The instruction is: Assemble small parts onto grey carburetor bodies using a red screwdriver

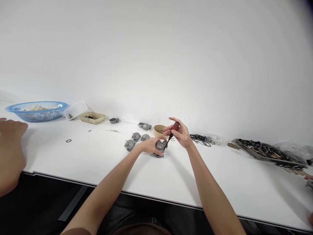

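A grey metal casting [160,146] sits on the white table, gripped by my left hand [152,145], whose thumb and fingers reach around it. My right hand [180,134] holds a screwdriver [175,126] with a red and black handle, tilted, its shaft running down to the casting's right side. Just behind my hands stands a round tan bowl [159,127] of small brass-coloured screws. Several similar grey castings [129,145] lie left of my left hand, and a few screws lie loose near the bowl.
Along the wall stand a blue basket [41,115], a clear tray [77,109] and a yellowish tray [93,121]. Black rings [201,139] and a metal tray [259,156] of dark parts lie right. Another person's arm [12,153] rests at far left; fingers show at the right edge.
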`<state>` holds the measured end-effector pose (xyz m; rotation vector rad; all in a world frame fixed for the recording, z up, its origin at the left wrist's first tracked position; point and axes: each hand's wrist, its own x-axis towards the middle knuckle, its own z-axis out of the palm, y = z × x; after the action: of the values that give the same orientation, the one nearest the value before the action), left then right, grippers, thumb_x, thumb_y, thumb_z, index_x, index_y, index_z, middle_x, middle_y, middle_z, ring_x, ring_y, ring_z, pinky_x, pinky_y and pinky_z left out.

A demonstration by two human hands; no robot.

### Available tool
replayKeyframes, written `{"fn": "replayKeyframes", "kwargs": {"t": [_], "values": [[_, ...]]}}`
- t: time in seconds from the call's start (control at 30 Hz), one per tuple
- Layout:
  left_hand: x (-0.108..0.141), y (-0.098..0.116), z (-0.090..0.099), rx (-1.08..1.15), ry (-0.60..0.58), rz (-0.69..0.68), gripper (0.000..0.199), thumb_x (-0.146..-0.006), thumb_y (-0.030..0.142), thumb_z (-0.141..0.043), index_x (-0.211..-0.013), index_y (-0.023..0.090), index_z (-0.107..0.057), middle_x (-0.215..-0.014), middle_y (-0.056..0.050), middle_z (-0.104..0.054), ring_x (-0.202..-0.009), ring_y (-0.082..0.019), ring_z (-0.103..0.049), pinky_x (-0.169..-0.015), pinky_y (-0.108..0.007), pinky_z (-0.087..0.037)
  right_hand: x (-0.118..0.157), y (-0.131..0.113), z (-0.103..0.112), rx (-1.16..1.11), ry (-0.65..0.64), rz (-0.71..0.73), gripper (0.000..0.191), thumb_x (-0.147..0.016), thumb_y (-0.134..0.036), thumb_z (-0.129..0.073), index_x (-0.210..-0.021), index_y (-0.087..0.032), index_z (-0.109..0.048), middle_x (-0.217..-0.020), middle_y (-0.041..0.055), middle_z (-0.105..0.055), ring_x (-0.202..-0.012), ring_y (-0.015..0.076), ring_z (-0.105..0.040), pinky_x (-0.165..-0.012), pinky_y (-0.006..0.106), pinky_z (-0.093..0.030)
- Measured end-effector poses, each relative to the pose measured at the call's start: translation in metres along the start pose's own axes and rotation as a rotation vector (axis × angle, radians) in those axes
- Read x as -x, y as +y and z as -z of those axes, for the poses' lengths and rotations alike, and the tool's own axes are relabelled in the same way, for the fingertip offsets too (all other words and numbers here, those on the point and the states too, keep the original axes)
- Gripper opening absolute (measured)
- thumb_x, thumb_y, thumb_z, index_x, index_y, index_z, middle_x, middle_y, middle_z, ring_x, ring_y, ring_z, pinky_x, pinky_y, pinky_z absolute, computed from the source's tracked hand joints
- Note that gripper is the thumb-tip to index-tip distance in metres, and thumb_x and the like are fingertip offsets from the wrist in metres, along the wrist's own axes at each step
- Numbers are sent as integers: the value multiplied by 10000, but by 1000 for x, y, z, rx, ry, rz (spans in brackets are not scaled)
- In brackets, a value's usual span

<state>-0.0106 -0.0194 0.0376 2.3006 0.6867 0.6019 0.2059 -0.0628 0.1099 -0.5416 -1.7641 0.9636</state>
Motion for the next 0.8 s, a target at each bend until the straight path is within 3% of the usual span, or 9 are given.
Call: {"fn": "replayKeyframes", "kwargs": {"t": [0.13, 0.27, 0.37, 0.5, 0.8], "values": [[-1, -2, -2, -1, -5, 20, 813, -720, 402, -900, -1422, 307, -503, -1255, -57, -628, -1155, -325, -609, -957, -374, -488, -1, 0, -3, 50, 53, -11, 491, -854, -415, -779, -1238, -233, -533, -974, 85, -768, -845, 260, -769, -848, 471, -615], [0, 0, -2, 17, 5, 42, 806, -712, 409, -906, -1413, 318, -518, -1241, -51, -631, -1158, -326, -605, -958, -378, -485, -3, 0, -5, 98, 166, -41, 462, -804, -380, -830, -1132, -241, -535, -846, 20, -748, -742, 233, -766, -747, 402, -631], [2, 0, -1, 32, 3, 38, 798, -720, 416, -901, -1415, 338, -516, -1271, -45, -614, -1176, -324, -595, -961, -375, -481, -3, 1, -5, 105, 173, -46, 520, -813, -394, -822, -1216, -242, -530, -902, 32, -761, -754, 220, -761, -777, 403, -628], [2, 0, 1, 23, 4, 54, 812, -719, 420, -899, -1423, 350, -500, -1304, -45, -592, -1166, -319, -597, -956, -378, -481, -2, 0, -7, 87, 110, -18, 692, -874, -420, -766, -1458, -276, -423, -1136, 96, -750, -849, 223, -762, -812, 415, -619], [1, -4, 1, 38, -6, 43, 849, -709, 408, -902, -1445, 341, -483, -1329, -47, -593, -1203, -324, -579, -964, -367, -479, -1, 3, 0, -37, 22, -12, 687, -849, -464, -775, -1431, -272, -465, -1217, 140, -718, -978, 292, -748, -869, 476, -596]]}}
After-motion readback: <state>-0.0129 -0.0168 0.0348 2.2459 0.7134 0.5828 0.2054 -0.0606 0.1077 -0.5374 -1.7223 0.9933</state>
